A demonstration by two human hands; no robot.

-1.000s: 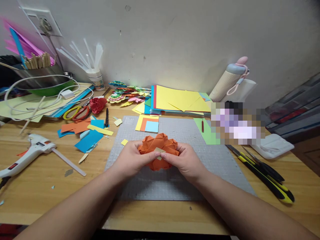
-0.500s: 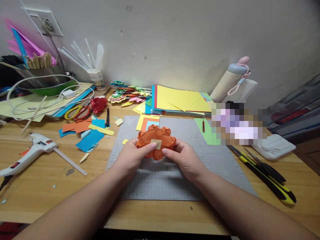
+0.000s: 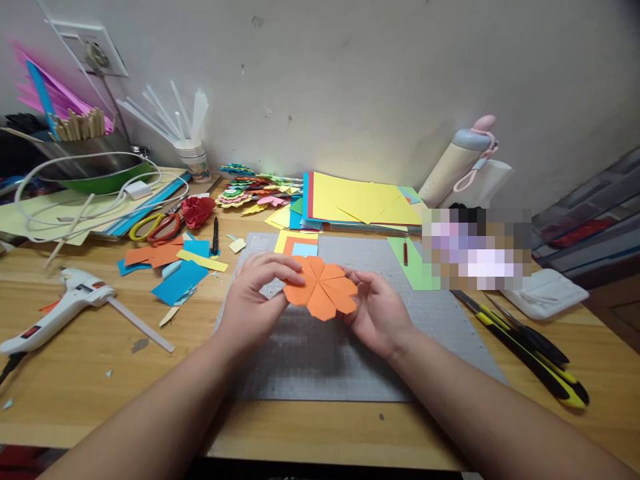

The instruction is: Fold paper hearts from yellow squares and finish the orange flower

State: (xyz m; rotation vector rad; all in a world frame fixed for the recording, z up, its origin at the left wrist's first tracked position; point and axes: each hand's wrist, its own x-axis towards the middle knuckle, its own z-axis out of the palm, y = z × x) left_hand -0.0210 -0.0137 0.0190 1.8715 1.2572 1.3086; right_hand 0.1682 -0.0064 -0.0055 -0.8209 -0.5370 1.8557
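An orange paper flower (image 3: pixel 323 288) is held above the grey cutting mat (image 3: pixel 330 373), its flat face with radiating creases turned up. My left hand (image 3: pixel 255 297) pinches the flower's left petals between thumb and fingers. At the other side, my right hand (image 3: pixel 377 310) supports the right edge, with its thumb behind the rim and some fingers hidden beneath. The flower's other face is out of sight.
A white hot glue gun (image 3: pixel 75 303) lies at left near blue paper scraps (image 3: pixel 180 280) and scissors (image 3: pixel 155 225). Behind the mat sits a stack of coloured paper (image 3: pixel 360 193). A yellow-black utility knife (image 3: pixel 530 347) lies at right, below a leaning bottle (image 3: pixel 457 160).
The flower has been turned over: its folded side with a small beige square faced up before, and now the flat creased side does. Both hands have shifted their hold.
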